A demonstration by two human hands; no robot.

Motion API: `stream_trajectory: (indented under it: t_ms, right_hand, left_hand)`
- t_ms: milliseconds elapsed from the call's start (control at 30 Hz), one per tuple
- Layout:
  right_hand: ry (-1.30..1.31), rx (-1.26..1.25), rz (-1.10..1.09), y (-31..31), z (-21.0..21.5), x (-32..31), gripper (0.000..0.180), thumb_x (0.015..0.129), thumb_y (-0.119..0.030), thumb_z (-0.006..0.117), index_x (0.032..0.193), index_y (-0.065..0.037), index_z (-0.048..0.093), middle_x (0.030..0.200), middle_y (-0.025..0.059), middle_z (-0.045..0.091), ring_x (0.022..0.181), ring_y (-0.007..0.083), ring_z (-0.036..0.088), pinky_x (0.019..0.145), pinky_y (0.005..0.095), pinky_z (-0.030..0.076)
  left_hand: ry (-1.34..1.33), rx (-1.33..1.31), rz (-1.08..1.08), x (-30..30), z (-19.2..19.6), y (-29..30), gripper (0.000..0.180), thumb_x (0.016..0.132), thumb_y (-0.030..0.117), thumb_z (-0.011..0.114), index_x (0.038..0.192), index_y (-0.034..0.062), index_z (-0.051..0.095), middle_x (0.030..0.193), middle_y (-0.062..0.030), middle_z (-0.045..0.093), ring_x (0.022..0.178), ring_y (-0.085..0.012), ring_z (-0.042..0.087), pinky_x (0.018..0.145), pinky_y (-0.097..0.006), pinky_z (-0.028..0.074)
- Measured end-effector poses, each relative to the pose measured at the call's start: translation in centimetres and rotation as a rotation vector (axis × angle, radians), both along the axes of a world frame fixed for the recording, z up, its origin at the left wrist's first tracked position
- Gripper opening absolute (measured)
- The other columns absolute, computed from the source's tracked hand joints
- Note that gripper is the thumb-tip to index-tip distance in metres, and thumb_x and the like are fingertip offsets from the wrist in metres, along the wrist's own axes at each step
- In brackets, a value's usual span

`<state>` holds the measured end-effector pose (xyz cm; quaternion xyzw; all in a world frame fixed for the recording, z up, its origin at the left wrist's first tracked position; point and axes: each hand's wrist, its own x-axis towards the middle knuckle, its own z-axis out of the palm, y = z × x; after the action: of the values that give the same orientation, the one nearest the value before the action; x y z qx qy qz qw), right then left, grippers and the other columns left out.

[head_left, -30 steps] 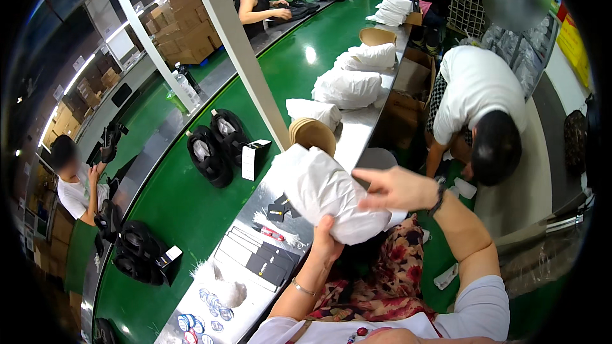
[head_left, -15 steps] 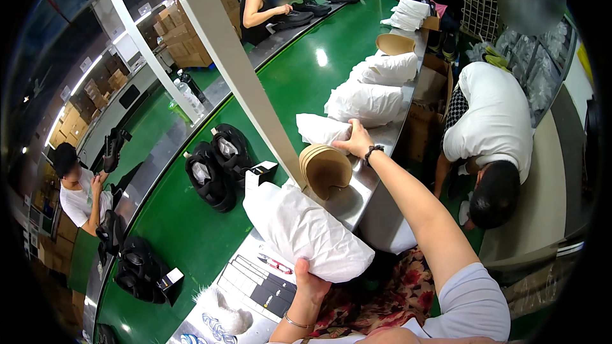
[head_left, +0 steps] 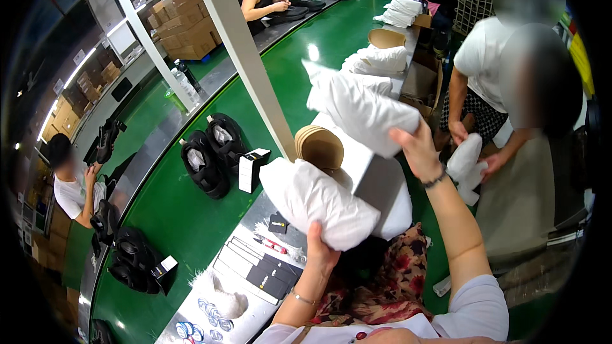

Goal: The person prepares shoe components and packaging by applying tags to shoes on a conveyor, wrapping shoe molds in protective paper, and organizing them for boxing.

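Observation:
My left hand (head_left: 320, 250) grips the near end of a white paper-wrapped bundle (head_left: 315, 200), thumb on top; its contents are hidden. My right hand (head_left: 417, 151) is closed on the right end of a second white paper-wrapped bundle (head_left: 360, 109), raised above the metal ledge and tilted, its far corner blurred. Between the two bundles stand nested curved brown cardboard pieces (head_left: 322, 146). A pair of black shoes (head_left: 213, 153) with pale stuffing sits on the green belt to the left, next to a white hang tag (head_left: 250, 172).
More wrapped bundles (head_left: 376, 60) line the ledge farther off. A white post (head_left: 245, 57) rises beside the cardboard. Black cards (head_left: 271, 277), red-handled snippers (head_left: 272, 244) and a white fluffy bundle (head_left: 223, 299) lie near left. At right, a co-worker (head_left: 488, 57) handles white wads (head_left: 465, 159).
My right hand has lifted a wrapped bundle off the ledge and brought it closer. The left-hand bundle has shifted slightly. The co-worker at right has risen from a deep bend, now holding white wads.

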<state>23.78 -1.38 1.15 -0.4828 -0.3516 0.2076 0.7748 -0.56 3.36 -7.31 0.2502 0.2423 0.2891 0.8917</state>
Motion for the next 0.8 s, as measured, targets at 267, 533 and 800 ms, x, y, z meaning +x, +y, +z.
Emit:
stream_trajectory:
  t_ms: [267,533,800]
  right_hand:
    - [0.212,-0.031,-0.082,-10.4,-2.6,-10.0,0.056,0.072,-0.01,0.072,0.119,0.003,0.046,0.115,0.0091,0.055,0.105,0.0169,0.053,0.093,0.0309,0.041]
    - [-0.05,-0.124,-0.162,-10.1,0.8,-12.2,0.067,0.071,-0.016,0.074,0.122,0.0,0.032,0.113,0.0081,0.046,0.103,0.0137,0.047,0.09,0.0292,0.041]
    - [-0.191,-0.196,-0.229,-8.2,-0.9,-10.9,0.057,0.069,-0.022,0.075,0.109,0.001,0.043,0.102,0.0085,0.052,0.093,0.0136,0.05,0.081,0.0284,0.044]
  left_hand:
    - [-0.156,0.043,0.001,3.6,1.6,-1.9,0.086,0.08,0.068,0.044,0.14,0.0097,0.024,0.141,-0.0098,0.035,0.129,-0.0286,0.035,0.107,-0.046,0.027]
    - [-0.277,0.119,-0.075,3.3,2.5,-3.7,0.104,0.07,0.077,0.042,0.143,0.0082,0.014,0.146,-0.0089,0.026,0.133,-0.0257,0.027,0.109,-0.043,0.023]
    - [-0.254,0.116,-0.078,4.6,2.5,-3.5,0.083,0.082,0.071,0.034,0.141,0.0139,0.024,0.142,-0.0066,0.033,0.13,-0.0264,0.032,0.107,-0.045,0.025]
